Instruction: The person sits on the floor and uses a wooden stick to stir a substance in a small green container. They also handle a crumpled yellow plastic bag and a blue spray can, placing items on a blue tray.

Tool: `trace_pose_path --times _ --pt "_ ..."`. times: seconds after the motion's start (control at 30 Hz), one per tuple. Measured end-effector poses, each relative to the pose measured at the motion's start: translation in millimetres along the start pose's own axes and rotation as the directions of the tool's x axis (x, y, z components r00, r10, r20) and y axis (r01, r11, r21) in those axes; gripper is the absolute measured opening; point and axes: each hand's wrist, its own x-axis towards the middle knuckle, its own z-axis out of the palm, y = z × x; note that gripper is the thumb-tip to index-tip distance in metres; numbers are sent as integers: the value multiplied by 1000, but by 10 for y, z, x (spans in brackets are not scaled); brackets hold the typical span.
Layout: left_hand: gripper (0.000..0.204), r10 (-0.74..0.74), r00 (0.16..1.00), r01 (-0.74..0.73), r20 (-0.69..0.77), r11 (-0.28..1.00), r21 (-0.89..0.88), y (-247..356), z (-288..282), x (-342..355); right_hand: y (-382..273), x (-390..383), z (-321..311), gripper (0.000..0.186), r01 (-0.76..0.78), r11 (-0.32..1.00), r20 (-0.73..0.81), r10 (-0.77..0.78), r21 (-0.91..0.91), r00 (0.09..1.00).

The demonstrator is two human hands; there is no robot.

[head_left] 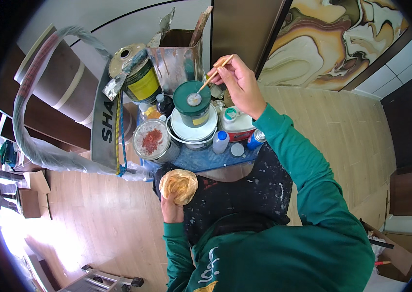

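Observation:
In my right hand (241, 83) is a thin wooden-handled paintbrush (208, 82), pinched between the fingers. Its tip meets a small round dish (194, 99) of whitish stuff. This dish rests on the dark green lid of a paint can (180, 95), which stands on a larger white lidded bucket (173, 127). Lower down, over my lap, my left hand (171, 210) grips a rounded, crinkled tan-and-gold piece (180, 186) from below; its exact kind is unclear.
A spattered tin (197, 53) with tools and a yellow-black can (142, 87) stand behind. A red-smeared bucket (151, 140), blue-capped bottle (220, 142), white container (237, 119) and blue spray can (256, 139) surround the stack. A plastic-wrapped handle (18, 114) arches at left.

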Motion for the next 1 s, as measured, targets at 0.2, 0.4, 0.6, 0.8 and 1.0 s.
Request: trace_pose_path --times 0.2,0.4,0.6,0.8,1.0 --pt "57 0 1000 0 -17 1000 25 -7 14 7 122 -39 -21 18 -44 999 13 44 2 999" --pt "57 -8 1000 8 -22 1000 10 11 -10 1 180 -16 -22 17 -29 1000 6 29 -5 1000" --pt "56 -10 1000 10 -10 1000 14 19 -1 -4 198 -15 -16 17 -24 1000 4 24 4 1000" --pt "56 -15 1000 16 -8 1000 11 27 15 -11 247 53 -33 17 -44 997 1 44 58 999" --pt "55 -19 1000 19 -11 1000 13 26 12 -2 245 83 -33 16 -57 997 11 57 52 998"
